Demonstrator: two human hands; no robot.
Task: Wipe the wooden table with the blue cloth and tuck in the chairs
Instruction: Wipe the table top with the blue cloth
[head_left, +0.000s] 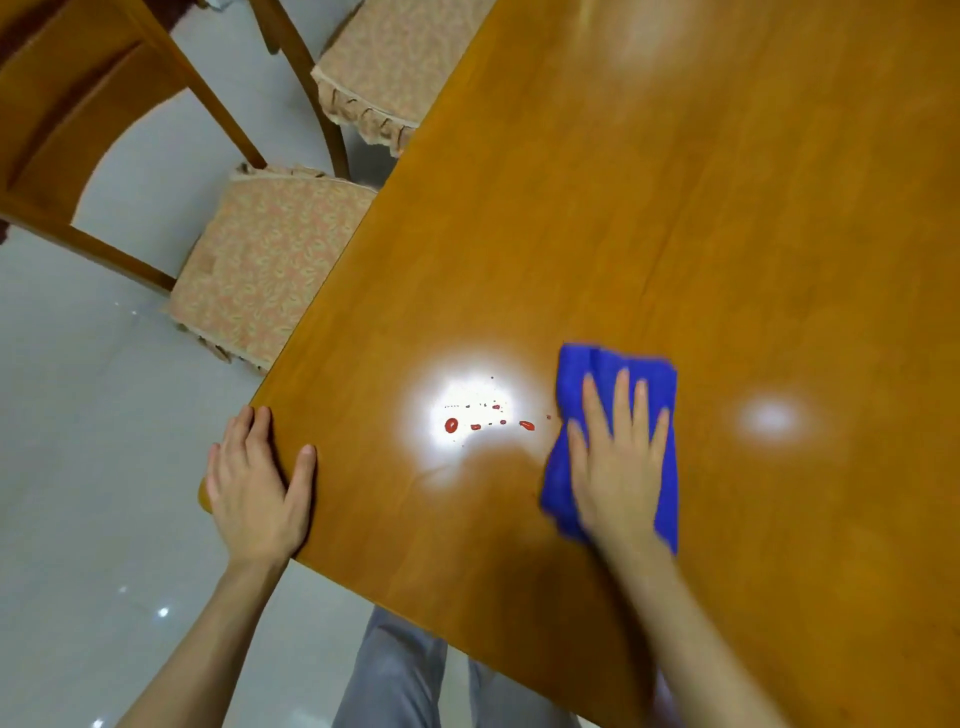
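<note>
The wooden table (649, 234) fills the right side of the view. A folded blue cloth (576, 374) lies on it near the front edge. My right hand (621, 462) presses flat on the cloth with straight fingers. Just left of the cloth is a line of small red spots (488, 422) under a bright light reflection. My left hand (257, 488) rests on the table's near left corner, fingers over the edge and thumb on top. Two chairs with patterned seat cushions stand along the left edge, the near chair (260, 270) and the far chair (384, 67), both partly under the table.
Pale glossy floor tiles (78, 467) lie to the left and below. The near chair's wooden back frame (67, 135) stands at the upper left. My grey trouser legs (400, 675) show under the table's front edge.
</note>
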